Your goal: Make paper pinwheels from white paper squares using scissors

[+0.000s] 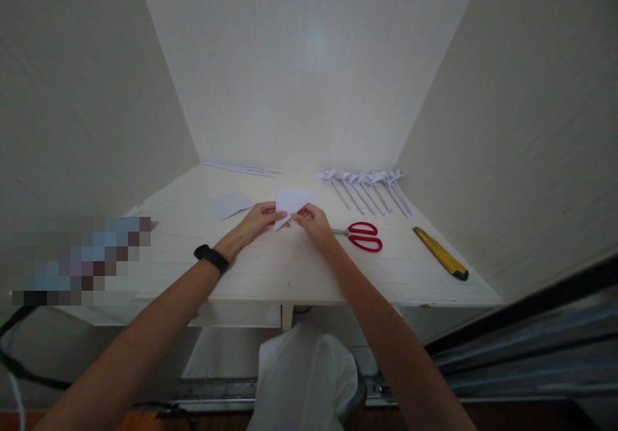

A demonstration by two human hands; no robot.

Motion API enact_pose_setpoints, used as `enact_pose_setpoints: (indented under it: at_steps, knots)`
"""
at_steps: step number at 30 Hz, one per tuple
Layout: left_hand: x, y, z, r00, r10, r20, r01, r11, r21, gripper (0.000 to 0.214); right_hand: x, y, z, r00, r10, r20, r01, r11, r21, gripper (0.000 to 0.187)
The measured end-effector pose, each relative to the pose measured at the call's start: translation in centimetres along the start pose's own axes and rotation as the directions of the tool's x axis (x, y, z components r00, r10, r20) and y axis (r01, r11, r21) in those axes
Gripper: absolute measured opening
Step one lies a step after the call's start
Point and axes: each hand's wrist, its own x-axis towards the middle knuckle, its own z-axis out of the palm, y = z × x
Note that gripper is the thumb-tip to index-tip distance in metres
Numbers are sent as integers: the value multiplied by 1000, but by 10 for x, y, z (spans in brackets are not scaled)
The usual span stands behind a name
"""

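Note:
Between my two hands is a small piece of white paper [292, 201], roughly triangular and apparently folded, held just above the desk. My left hand [263, 217] pinches its left side, thumb in front. My right hand [311, 217] grips its lower right edge with thumb and fingers. Just right of my right hand lie scissors [365, 237] with red handles, the blades partly hidden behind that hand. A stack of flat white paper sheets [230, 204] rests left of my left hand.
Several white paper pinwheels [362, 183] on sticks lie in a row at the back right. Thin white paper sticks [241, 169] lie at the back left. A yellow box cutter [441, 254] is near the right edge of the white desk [290, 276]. Walls enclose three sides.

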Motion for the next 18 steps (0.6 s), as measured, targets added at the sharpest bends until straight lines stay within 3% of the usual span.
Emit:
enact_pose_setpoints:
  at_steps: [18]
  knots:
    - [2,0,-1,992,-28,-121,33,999,42,30,4,2,2,998,52,-20,-49,992,114,25]
